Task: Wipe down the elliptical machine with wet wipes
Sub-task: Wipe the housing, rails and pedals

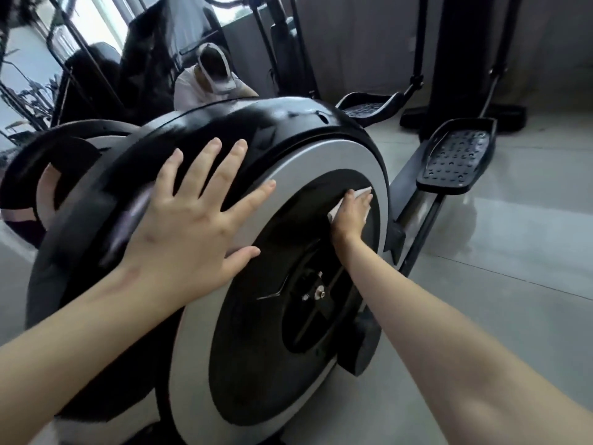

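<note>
**Wipe on the side disc, upper rear edge**

Landmark: the elliptical machine (308, 162), namely its big round drive housing, black on top with a silver ring around a black disc (256, 316) on the side.

- Wet wipe (362, 191): flat against the disc, at the disc's upper edge where it meets the silver ring, on the end of the housing nearest the pedals. White corners show past the fingertips and by the heel of the hand.
- Right hand (351, 215): fingers laid nearly straight over the wipe, pressing it to the disc. Thumb is hidden, so I cannot tell whether it pinches.
- Left hand (189, 226): spread wide and flat on the housing's top shoulder, holding nothing. It looks like a brace.

Handling, as a judgement: the wipe is thin, limp and damp, and likely to bunch or fold. It is best driven under a flat palm rather than gripped. The housing looks like rigid, glossy plastic that takes firm pressure. The recessed hub bolt (319, 293) at the disc's centre could snag the sheet.

Count: one wipe, two hands, two pedals (near (457, 155), far (369, 107)), both beyond the housing. One person (208, 78) crouches behind it.
</note>
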